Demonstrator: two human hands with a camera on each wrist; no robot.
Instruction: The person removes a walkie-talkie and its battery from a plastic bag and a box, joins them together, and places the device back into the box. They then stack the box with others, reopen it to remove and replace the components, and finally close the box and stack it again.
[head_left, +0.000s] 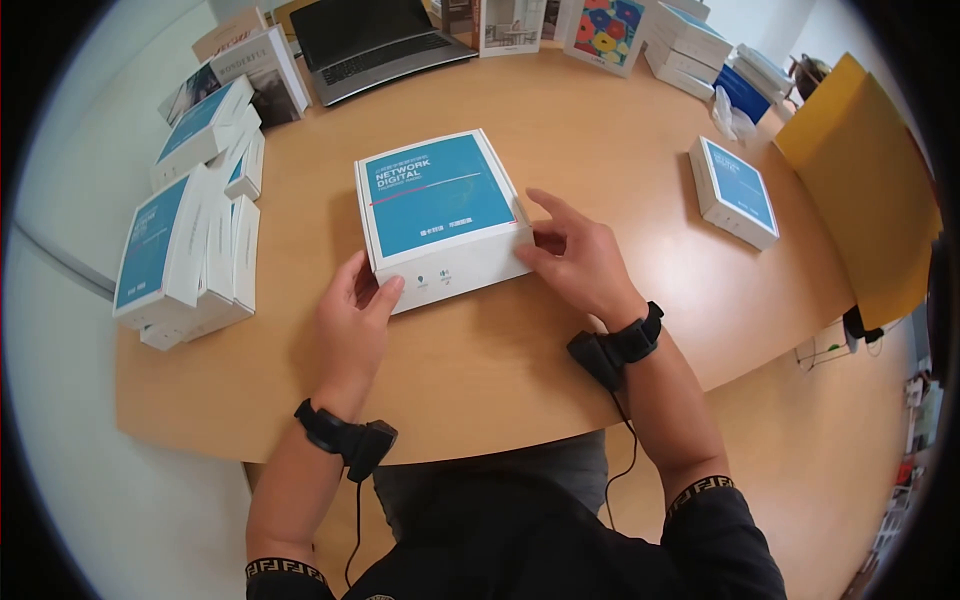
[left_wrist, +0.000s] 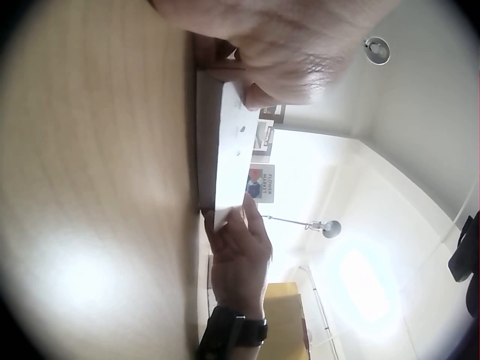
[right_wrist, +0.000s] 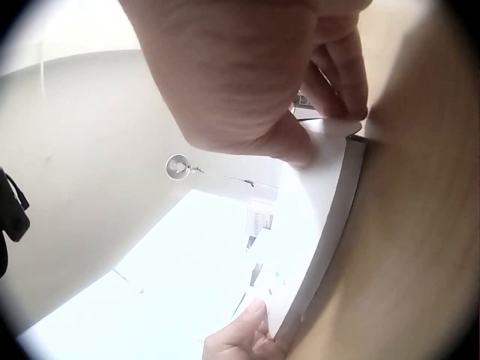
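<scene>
Here, a white box with a blue top, printed "NETWORK DIGITAL", is at the middle of the wooden table; I cannot tell whether its whole underside touches the wood. The two hands are apart, one at each near corner. The left hand grips the left corner, thumb on the front wall and fingers at the side. The right hand pinches the right corner, thumb likewise on the front. Black straps with small cameras circle both wrists. To the right, well apart, a similar box lies near a yellow panel. To the left are piled boxes, with upright books behind them. Along the far edge, an open laptop stands beside a flower-patterned book and more stacked boxes.
</scene>
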